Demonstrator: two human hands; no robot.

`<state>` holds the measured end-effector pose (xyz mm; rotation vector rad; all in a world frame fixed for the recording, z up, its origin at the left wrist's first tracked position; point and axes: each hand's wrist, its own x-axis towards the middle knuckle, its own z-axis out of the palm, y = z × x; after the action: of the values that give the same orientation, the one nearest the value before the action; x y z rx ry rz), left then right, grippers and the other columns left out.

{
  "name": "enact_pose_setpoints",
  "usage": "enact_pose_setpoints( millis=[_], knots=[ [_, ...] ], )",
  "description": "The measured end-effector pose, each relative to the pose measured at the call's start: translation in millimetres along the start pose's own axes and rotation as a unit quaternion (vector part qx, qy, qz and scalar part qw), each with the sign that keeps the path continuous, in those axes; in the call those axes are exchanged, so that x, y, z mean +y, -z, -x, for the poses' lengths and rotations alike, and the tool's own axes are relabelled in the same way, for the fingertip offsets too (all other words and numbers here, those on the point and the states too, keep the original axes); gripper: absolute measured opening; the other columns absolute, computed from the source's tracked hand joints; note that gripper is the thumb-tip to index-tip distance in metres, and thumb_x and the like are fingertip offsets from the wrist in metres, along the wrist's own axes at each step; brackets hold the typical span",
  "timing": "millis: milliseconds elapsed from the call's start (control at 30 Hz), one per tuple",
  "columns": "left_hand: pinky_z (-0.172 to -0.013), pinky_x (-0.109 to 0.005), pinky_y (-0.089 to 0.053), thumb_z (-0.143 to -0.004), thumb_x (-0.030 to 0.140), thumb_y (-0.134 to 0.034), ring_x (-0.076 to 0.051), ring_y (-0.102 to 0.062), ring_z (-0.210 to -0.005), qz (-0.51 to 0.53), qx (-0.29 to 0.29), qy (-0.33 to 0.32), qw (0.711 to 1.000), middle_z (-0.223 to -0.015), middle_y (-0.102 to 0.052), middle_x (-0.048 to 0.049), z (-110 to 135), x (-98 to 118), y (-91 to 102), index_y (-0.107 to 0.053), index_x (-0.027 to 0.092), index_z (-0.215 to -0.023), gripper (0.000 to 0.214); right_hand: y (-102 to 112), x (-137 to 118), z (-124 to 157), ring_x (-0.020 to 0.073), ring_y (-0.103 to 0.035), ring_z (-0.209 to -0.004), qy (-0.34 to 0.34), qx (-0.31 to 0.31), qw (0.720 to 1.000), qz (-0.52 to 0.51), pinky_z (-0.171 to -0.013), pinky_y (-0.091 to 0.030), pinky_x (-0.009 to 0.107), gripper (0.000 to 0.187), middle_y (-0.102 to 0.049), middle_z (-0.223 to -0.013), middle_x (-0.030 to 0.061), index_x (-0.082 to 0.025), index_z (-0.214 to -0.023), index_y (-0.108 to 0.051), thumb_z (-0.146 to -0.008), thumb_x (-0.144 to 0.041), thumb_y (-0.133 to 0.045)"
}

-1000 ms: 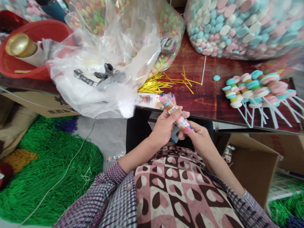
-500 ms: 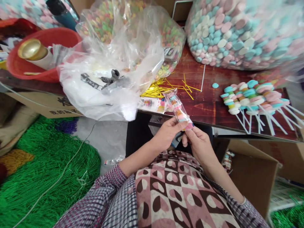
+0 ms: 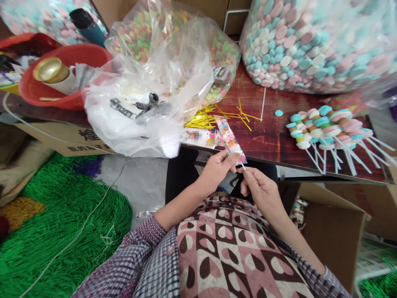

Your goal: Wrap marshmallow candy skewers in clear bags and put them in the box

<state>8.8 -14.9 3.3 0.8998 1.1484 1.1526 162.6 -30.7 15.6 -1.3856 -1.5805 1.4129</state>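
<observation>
My left hand (image 3: 217, 170) pinches the lower end of a small printed clear sleeve (image 3: 230, 140) with a candy skewer inside, held just in front of the table edge. My right hand (image 3: 259, 188) is closed on the white stick that pokes out of the sleeve's bottom. More printed sleeves (image 3: 201, 136) lie flat at the table edge beside it. A pile of gold twist ties (image 3: 201, 119) lies behind them. To the right, several finished candy skewers (image 3: 325, 124) with white sticks lie in a row on the dark wooden table (image 3: 269, 136).
A crumpled clear plastic bag (image 3: 145, 107) and bags of coloured candy (image 3: 304, 41) crowd the table's back. A red basin (image 3: 62, 78) holds a gold-capped roll at the left. Green bead strands (image 3: 62, 223) cover the floor left. An open cardboard box (image 3: 331, 223) stands right of my lap.
The sleeve with the skewer has swung more upright and moved up toward the table. My right hand slid down from the sleeve's end onto the stick.
</observation>
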Motion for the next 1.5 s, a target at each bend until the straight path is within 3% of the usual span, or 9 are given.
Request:
enact_pose_setpoints(
  millis=[367,500,700,833,967,1067,1200,1367,1500],
  knots=[
    [-0.066,-0.025,-0.039,-0.086,0.049,-0.057,-0.01,-0.048,-0.064,-0.095,-0.076,-0.032,0.992,-0.066,-0.054,0.0019,1.4,12.6,0.2,-0.056,0.017,-0.069,0.036,-9.8,-8.6,-1.1,0.0074,-0.033,-0.043,0.023,0.021,0.999,-0.042,-0.043,-0.027,0.021,0.029,-0.04,-0.049,-0.0083,-0.021,-0.082,-0.056,-0.097,-0.044,-0.046],
    [-0.072,-0.025,-0.041,-0.082,0.055,-0.063,-0.01,-0.051,-0.069,0.019,-0.091,0.021,0.995,-0.073,-0.058,0.001,1.6,9.0,6.7,-0.058,0.016,-0.076,0.039,-8.0,-6.5,-1.8,0.0079,-0.034,-0.043,0.021,0.01,0.999,-0.043,-0.044,-0.027,0.022,0.03,-0.04,-0.049,-0.0083,-0.021,-0.086,-0.058,-0.096,-0.047,-0.047],
    [-0.086,-0.032,-0.044,-0.078,0.06,-0.067,-0.02,-0.063,-0.096,0.239,-0.034,0.045,0.969,-0.1,-0.069,-0.0069,-7.4,15.2,4.1,-0.06,0.019,-0.106,0.05,-9.6,0.4,-1.8,0.008,-0.036,-0.044,0.023,0.006,0.999,-0.031,-0.046,-0.029,0.022,0.029,-0.042,-0.049,-0.0083,-0.021,-0.089,-0.057,-0.097,-0.046,-0.046],
    [-0.069,-0.027,-0.044,-0.077,0.043,-0.074,-0.021,-0.066,-0.091,0.289,-0.044,0.068,0.954,-0.081,-0.07,-0.0034,-9.2,24.0,-8.0,-0.056,0.019,-0.118,0.051,-10.5,5.6,-2.0,0.0082,-0.038,-0.044,0.029,-0.015,0.999,-0.026,-0.046,-0.03,0.022,0.028,-0.043,-0.05,-0.0081,-0.02,-0.091,-0.057,-0.098,-0.045,-0.045],
    [-0.053,-0.02,-0.035,-0.078,0.036,-0.075,-0.019,-0.068,-0.082,0.278,-0.026,0.096,0.955,-0.056,-0.056,0.0035,-6.5,23.0,-15.9,-0.06,0.016,-0.106,0.037,-12.3,2.7,-1.5,0.0085,-0.039,-0.044,0.029,-0.01,0.999,-0.032,-0.047,-0.032,0.022,0.029,-0.044,-0.051,-0.0079,-0.021,-0.09,-0.057,-0.097,-0.046,-0.046],
    [-0.057,-0.02,-0.039,-0.079,0.036,-0.074,-0.019,-0.068,-0.083,0.266,-0.008,0.112,0.957,-0.052,-0.049,0.0047,-5.1,17.3,-17.9,-0.061,0.016,-0.092,0.028,-20.0,-4.8,-1.0,0.0084,-0.038,-0.043,0.006,-0.008,0.999,-0.041,-0.046,-0.033,0.023,0.033,-0.044,-0.049,-0.0075,-0.021,-0.08,-0.055,-0.096,-0.049,-0.046],
    [-0.068,-0.025,-0.047,-0.08,0.036,-0.071,-0.02,-0.069,-0.084,0.272,-0.019,0.122,0.954,-0.052,-0.048,0.0056,-6.5,7.2,-16.1,-0.062,0.017,-0.101,0.03,-26.2,-12.4,-3.1,0.0088,-0.038,-0.042,-0.019,-0.005,0.999,-0.044,-0.046,-0.034,0.023,0.045,-0.045,-0.047,-0.0055,-0.021,-0.065,-0.048,-0.096,-0.053,-0.044],
    [-0.075,-0.029,-0.049,-0.083,0.041,-0.067,-0.019,-0.067,-0.077,0.268,-0.05,0.114,0.955,-0.052,-0.049,0.0038,-8.2,8.5,-3.3,-0.063,0.016,-0.086,0.025,7.4,-10.0,-15.9,0.0121,-0.053,-0.053,-0.012,-0.111,0.994,0.004,-0.056,-0.045,0.025,0.041,-0.06,-0.056,-0.0003,-0.019,-0.068,-0.063,-0.091,-0.052,-0.055],
    [-0.08,-0.031,-0.048,-0.083,0.046,-0.067,-0.015,-0.061,-0.064,0.265,-0.142,0.116,0.947,-0.049,-0.041,0.005,-0.1,23.2,-0.8,-0.057,0.017,-0.068,0.034,31.6,-11.2,-31.9,0.0149,-0.062,-0.063,0.004,0.014,0.995,-0.099,-0.064,-0.051,0.028,0.028,-0.067,-0.069,0.0005,-0.023,-0.092,-0.071,-0.084,-0.049,-0.065]
  ],
)
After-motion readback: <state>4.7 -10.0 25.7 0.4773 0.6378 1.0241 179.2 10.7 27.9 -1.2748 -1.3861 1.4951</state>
